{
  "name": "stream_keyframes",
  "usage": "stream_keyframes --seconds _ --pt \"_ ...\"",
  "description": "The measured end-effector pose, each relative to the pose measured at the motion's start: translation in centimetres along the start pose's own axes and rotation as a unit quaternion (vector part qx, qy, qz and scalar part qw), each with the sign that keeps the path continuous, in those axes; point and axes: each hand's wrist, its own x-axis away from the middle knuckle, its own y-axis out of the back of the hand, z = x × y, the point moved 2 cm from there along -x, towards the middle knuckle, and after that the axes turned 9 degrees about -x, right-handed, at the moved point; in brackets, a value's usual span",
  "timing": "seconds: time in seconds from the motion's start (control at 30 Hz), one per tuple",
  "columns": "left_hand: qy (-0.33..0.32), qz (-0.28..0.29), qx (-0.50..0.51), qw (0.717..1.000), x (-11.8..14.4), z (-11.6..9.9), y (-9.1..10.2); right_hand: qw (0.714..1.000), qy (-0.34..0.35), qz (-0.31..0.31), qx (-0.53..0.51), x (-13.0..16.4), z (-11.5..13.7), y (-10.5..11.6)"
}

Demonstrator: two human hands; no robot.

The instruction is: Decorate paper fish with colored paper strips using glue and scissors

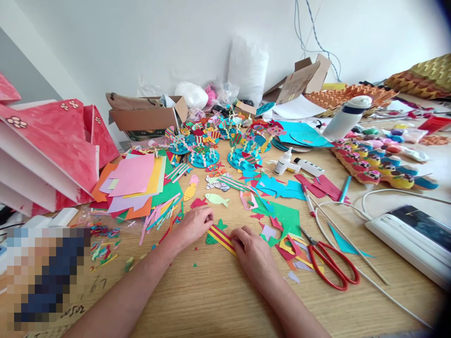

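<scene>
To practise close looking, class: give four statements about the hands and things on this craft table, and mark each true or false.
1. Both hands, left hand and right hand, touch the striped paper. True.
2. The scissors have blue handles. False: red.
3. The scissors lie to the right of the right hand. True.
4. The left hand holds the glue bottle. False: it stands apart, farther back on the table.

On the table there are two hands, one pair of red scissors (331, 265), two glue bottles (283, 161) and one white drinking bottle (347, 117). I count two open cardboard boxes (148, 117) at the wall. The small paper scraps (278, 188) and paper fish are too many to count exactly.
</scene>
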Motion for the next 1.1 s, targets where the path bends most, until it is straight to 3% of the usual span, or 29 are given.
stream_keyframes --seconds 0.13,0.27,0.53,0.63,0.73,0.87,1.1 --pt "-0.003 -0.012 -0.016 1.0 -0.1 0.1 0.8 1.0 0.007 0.0 0.002 0.0 -0.3 -0.2" --pt "-0.013 -0.059 -0.063 0.996 0.4 -0.3 2.0 1.0 0.016 0.0 -0.007 0.0 -0.3 -0.4" --pt "-0.166 -0.06 -0.062 0.982 2.6 -1.1 0.8 0.999 0.039 0.015 -0.024 0.1 0.1 1.0" --pt "-0.171 -0.061 -0.072 0.981 2.7 -0.8 0.5 0.998 0.06 0.003 -0.017 0.1 0.8 2.1" --pt "-0.175 -0.057 -0.084 0.979 2.6 -0.8 0.4 0.997 0.064 0.039 0.011 -0.4 2.0 2.5" --pt "-0.171 -0.059 -0.087 0.98 2.6 -0.7 0.3 0.99 0.066 0.102 0.075 -1.4 3.2 1.8" --pt "-0.168 -0.054 -0.074 0.982 2.8 -0.5 0.3 0.987 0.075 0.111 0.088 -2.5 2.8 0.0"
